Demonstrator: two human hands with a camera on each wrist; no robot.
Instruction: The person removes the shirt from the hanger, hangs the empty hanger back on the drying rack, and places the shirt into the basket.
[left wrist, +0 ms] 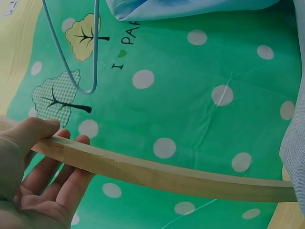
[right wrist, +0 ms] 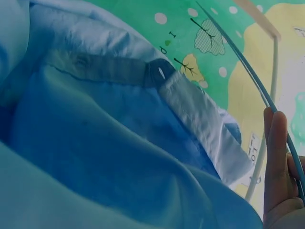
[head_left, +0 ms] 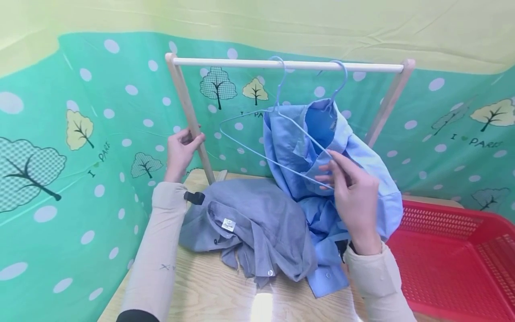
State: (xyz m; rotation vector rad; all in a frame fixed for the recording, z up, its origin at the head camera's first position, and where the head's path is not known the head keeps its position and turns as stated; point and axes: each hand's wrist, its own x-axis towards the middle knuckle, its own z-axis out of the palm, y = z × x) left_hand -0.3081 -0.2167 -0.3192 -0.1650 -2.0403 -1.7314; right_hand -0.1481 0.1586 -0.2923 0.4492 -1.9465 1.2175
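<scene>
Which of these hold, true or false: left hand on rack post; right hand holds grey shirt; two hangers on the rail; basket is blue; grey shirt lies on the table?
1. The left hand grips the rack post. True.
2. The right hand holds the grey shirt. False: it pinches a blue hanger.
3. Two hangers hook on the rail. True.
4. The basket is blue. False: red.
5. The grey shirt lies on the table. True.
</scene>
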